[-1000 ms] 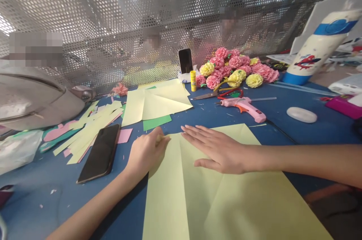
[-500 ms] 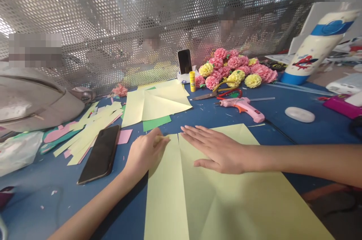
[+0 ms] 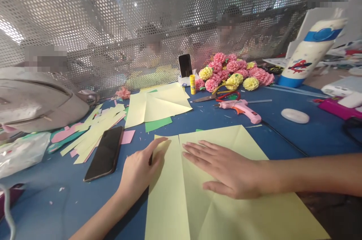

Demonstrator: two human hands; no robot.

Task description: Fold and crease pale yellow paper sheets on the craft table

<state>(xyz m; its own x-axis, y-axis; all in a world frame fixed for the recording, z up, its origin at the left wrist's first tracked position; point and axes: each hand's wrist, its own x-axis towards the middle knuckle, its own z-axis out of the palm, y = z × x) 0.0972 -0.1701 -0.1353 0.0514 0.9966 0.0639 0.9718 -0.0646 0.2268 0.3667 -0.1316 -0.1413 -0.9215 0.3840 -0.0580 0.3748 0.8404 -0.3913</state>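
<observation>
A large pale yellow sheet of paper (image 3: 226, 217) lies in front of me, with diagonal creases. A long straight line runs down its left part, marking off a strip (image 3: 166, 202), and a small gap shows at the line's top end. My right hand (image 3: 226, 168) lies flat on the sheet right of this line, fingers spread. My left hand (image 3: 141, 164) rests at the strip's left edge, one finger stretched over its upper end and apart from the fingers below, which are partly hidden. Nothing shows in its grasp.
A dark phone (image 3: 104, 153) and yellow paper strips (image 3: 94, 130) lie left. Behind are a creased yellow sheet (image 3: 161, 106), glue stick (image 3: 192, 84), scissors (image 3: 205, 98) and paper flowers (image 3: 233, 66). A pink glue gun (image 3: 240, 109), white mouse (image 3: 295, 116) and bottle (image 3: 308, 51) stand or lie right.
My left hand has loosened its pinch at the strip's top, and its finger is now stretched out. My right hand has slid slightly down and to the right on the sheet.
</observation>
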